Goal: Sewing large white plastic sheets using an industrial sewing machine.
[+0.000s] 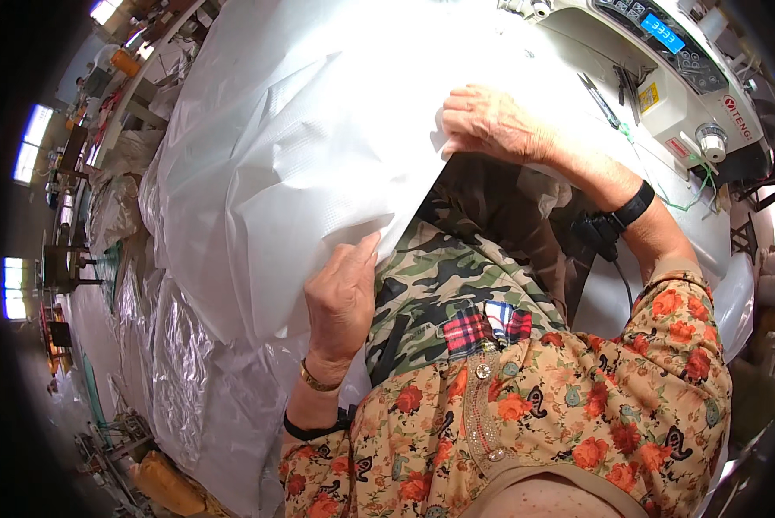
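A large sheet of thin white material (pixel 292 164), with a fine dotted texture, drapes over the work table and down toward my lap. My left hand (pixel 340 298) is closed on its near edge, fingertips pressed together at the fold. Farther up the same edge, my right hand (pixel 491 125) curls its fingers over the sheet where it meets the brightly lit tabletop. Between the two hands the edge runs in a slanting line above my camouflage-patterned apron (pixel 456 276). The fingertips of my right hand are partly hidden by the sheet and glare.
A white sewing machine (pixel 689 95) with a blue display stands at the far right. Beside it lie a slim metal tool (pixel 601 99) and green thread (pixel 689 203). Crumpled clear plastic (pixel 180 354) spreads at the left. A cable (pixel 622 276) hangs from my right wrist's band.
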